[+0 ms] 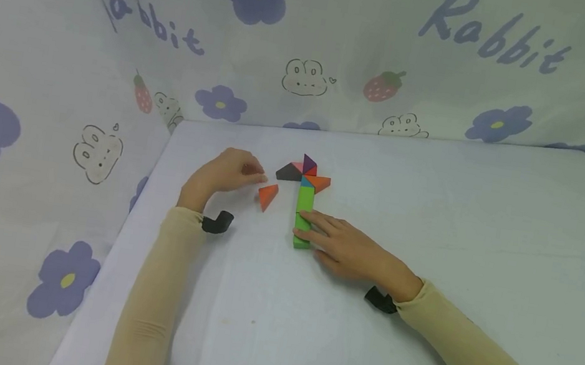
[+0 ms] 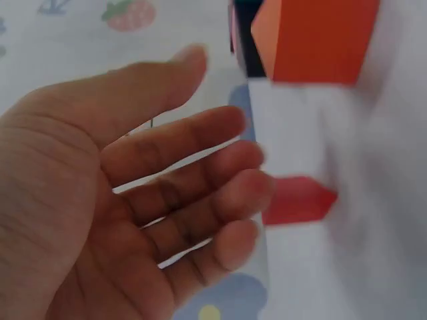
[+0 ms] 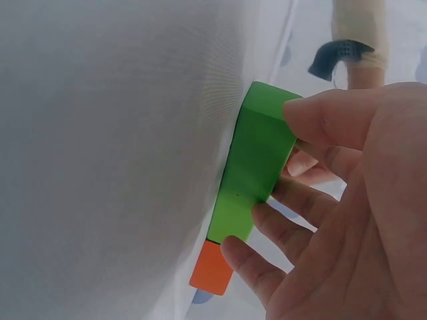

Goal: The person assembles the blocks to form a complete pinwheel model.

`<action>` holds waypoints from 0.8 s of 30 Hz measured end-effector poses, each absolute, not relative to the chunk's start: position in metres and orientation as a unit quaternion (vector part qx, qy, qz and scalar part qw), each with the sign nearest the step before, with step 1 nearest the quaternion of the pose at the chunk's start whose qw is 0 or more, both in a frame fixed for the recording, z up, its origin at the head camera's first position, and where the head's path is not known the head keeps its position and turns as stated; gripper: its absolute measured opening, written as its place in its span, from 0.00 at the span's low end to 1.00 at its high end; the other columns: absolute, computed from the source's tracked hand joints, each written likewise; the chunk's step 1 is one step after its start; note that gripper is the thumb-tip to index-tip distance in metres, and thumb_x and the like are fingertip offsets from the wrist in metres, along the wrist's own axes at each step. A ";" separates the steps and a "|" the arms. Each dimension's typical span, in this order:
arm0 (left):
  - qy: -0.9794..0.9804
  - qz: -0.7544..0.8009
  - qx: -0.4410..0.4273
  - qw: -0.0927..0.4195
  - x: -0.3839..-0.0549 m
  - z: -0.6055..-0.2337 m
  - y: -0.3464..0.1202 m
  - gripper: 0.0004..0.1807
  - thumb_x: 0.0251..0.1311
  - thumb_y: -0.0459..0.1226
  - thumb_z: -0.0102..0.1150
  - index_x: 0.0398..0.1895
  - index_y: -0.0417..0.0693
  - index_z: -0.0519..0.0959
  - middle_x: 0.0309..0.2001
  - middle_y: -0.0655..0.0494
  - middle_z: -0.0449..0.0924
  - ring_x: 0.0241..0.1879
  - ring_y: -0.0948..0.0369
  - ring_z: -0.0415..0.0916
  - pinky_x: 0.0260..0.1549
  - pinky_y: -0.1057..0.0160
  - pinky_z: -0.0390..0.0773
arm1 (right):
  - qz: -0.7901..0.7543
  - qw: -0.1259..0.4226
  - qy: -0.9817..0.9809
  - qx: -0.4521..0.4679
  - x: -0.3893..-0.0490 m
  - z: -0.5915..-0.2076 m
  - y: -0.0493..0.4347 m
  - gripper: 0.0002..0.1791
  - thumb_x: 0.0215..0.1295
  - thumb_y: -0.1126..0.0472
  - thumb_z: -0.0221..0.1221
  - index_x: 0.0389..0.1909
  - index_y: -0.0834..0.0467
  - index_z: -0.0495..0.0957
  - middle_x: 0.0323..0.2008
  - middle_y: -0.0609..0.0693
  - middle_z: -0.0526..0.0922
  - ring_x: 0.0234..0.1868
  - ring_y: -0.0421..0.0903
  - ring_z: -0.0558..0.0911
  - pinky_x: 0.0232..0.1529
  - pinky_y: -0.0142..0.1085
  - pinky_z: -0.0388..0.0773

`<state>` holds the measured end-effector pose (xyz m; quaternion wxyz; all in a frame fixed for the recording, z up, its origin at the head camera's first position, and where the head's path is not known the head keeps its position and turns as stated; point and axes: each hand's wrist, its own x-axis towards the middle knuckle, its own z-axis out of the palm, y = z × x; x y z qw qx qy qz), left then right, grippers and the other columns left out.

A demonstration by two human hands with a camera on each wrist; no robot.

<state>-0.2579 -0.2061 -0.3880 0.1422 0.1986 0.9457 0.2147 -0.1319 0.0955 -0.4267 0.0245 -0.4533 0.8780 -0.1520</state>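
Note:
My left hand point(image 1: 230, 170) hovers with loosely bent fingers and nothing in its grasp. Just off its fingertips lies a loose orange block point(image 1: 267, 196). Past these fingers, the left wrist view shows a red block point(image 2: 300, 200), which the hand hides in the head view. My right hand point(image 1: 351, 248) rests its fingers across two green blocks point(image 1: 305, 200) laid end to end; its thumb is by their near end in the right wrist view. At their far end sit blue point(image 1: 306, 181), orange point(image 1: 320, 183), red point(image 1: 313, 172), purple point(image 1: 309, 165), pink point(image 1: 297, 165) and dark grey point(image 1: 289, 173) blocks.
A white cloth covers the table point(image 1: 433, 229). A printed curtain point(image 1: 348, 39) with flowers and rabbits hangs along the back and left. Each wrist carries a black camera mount, the left one point(image 1: 217, 222) and the right one point(image 1: 380, 299).

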 end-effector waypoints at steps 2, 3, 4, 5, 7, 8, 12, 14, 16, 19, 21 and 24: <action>0.939 0.210 0.212 0.171 -0.255 -0.387 -0.199 0.20 0.59 0.50 0.65 0.47 0.47 0.85 0.41 0.52 0.83 0.43 0.54 0.75 0.45 0.54 0.77 | -0.152 0.023 0.879 -0.452 -0.132 -0.427 0.096 0.30 0.69 0.60 0.57 0.71 0.47 0.66 0.74 0.53 0.59 0.74 0.53 0.62 0.67 0.50 0.69; 0.936 0.205 0.221 0.183 -0.254 -0.388 -0.196 0.20 0.59 0.51 0.65 0.45 0.47 0.85 0.41 0.53 0.83 0.43 0.55 0.74 0.45 0.55 0.77 | -0.152 0.022 0.878 -0.453 -0.132 -0.427 0.096 0.30 0.69 0.60 0.57 0.71 0.48 0.66 0.74 0.53 0.59 0.74 0.53 0.62 0.67 0.50 0.69; 0.933 0.201 0.228 0.193 -0.253 -0.389 -0.194 0.19 0.59 0.52 0.65 0.44 0.48 0.86 0.40 0.53 0.83 0.42 0.55 0.74 0.45 0.55 0.77 | -0.151 0.022 0.878 -0.453 -0.132 -0.427 0.096 0.30 0.69 0.61 0.57 0.71 0.48 0.66 0.74 0.53 0.59 0.74 0.53 0.62 0.67 0.50 0.69; 0.931 0.198 0.232 0.201 -0.251 -0.389 -0.192 0.18 0.58 0.52 0.65 0.41 0.49 0.86 0.39 0.54 0.83 0.42 0.56 0.74 0.45 0.56 0.77 | -0.150 0.021 0.878 -0.453 -0.132 -0.427 0.096 0.30 0.69 0.61 0.57 0.71 0.48 0.66 0.74 0.53 0.59 0.74 0.54 0.62 0.67 0.50 0.69; 0.927 0.193 0.235 0.221 -0.249 -0.388 -0.192 0.15 0.58 0.52 0.65 0.36 0.51 0.87 0.37 0.57 0.84 0.41 0.57 0.74 0.44 0.57 0.77 | -0.150 0.020 0.878 -0.455 -0.132 -0.427 0.096 0.30 0.69 0.61 0.57 0.71 0.48 0.66 0.74 0.53 0.59 0.74 0.54 0.62 0.67 0.51 0.69; 0.925 0.191 0.237 0.229 -0.248 -0.387 -0.192 0.13 0.58 0.50 0.66 0.34 0.52 0.88 0.36 0.58 0.85 0.41 0.58 0.74 0.44 0.57 0.77 | -0.150 0.020 0.877 -0.455 -0.132 -0.427 0.096 0.30 0.69 0.61 0.57 0.71 0.48 0.66 0.74 0.54 0.59 0.74 0.54 0.62 0.67 0.51 0.69; 0.918 0.187 0.228 0.266 -0.242 -0.382 -0.197 0.07 0.53 0.45 0.71 0.31 0.55 0.88 0.31 0.61 0.85 0.38 0.60 0.76 0.42 0.59 0.76 | -0.150 0.021 0.877 -0.456 -0.131 -0.425 0.094 0.30 0.69 0.61 0.58 0.71 0.48 0.66 0.74 0.54 0.60 0.73 0.54 0.63 0.66 0.51 0.69; 0.916 0.179 0.229 0.277 -0.241 -0.381 -0.198 0.07 0.50 0.44 0.72 0.33 0.56 0.88 0.31 0.62 0.85 0.38 0.60 0.77 0.41 0.59 0.76 | -0.148 0.020 0.878 -0.456 -0.131 -0.425 0.094 0.29 0.69 0.61 0.57 0.71 0.48 0.66 0.74 0.53 0.60 0.73 0.54 0.63 0.66 0.51 0.70; 0.915 0.172 0.230 0.285 -0.240 -0.381 -0.198 0.09 0.50 0.43 0.73 0.35 0.56 0.89 0.32 0.62 0.85 0.38 0.61 0.77 0.42 0.60 0.77 | -0.145 0.017 0.878 -0.456 -0.131 -0.425 0.094 0.29 0.69 0.61 0.58 0.71 0.47 0.66 0.74 0.53 0.60 0.73 0.54 0.63 0.66 0.51 0.70; 0.914 0.163 0.227 0.293 -0.241 -0.379 -0.198 0.11 0.50 0.44 0.73 0.38 0.55 0.88 0.35 0.62 0.86 0.40 0.60 0.77 0.44 0.59 0.77 | -0.139 0.009 0.879 -0.456 -0.131 -0.426 0.094 0.30 0.69 0.60 0.58 0.71 0.47 0.66 0.74 0.53 0.60 0.73 0.54 0.63 0.66 0.51 0.70; 0.917 0.159 0.225 0.288 -0.241 -0.377 -0.199 0.13 0.51 0.45 0.73 0.40 0.55 0.88 0.37 0.62 0.86 0.42 0.59 0.77 0.45 0.58 0.77 | -0.136 0.004 0.879 -0.457 -0.131 -0.427 0.094 0.30 0.69 0.60 0.58 0.71 0.47 0.66 0.74 0.53 0.60 0.73 0.54 0.63 0.66 0.51 0.70; 0.925 0.169 0.220 0.260 -0.242 -0.371 -0.204 0.13 0.53 0.46 0.72 0.40 0.54 0.88 0.39 0.59 0.85 0.43 0.58 0.77 0.46 0.56 0.77 | -0.133 -0.005 0.879 -0.458 -0.131 -0.427 0.094 0.30 0.68 0.59 0.59 0.71 0.47 0.66 0.74 0.53 0.60 0.73 0.54 0.64 0.66 0.51 0.70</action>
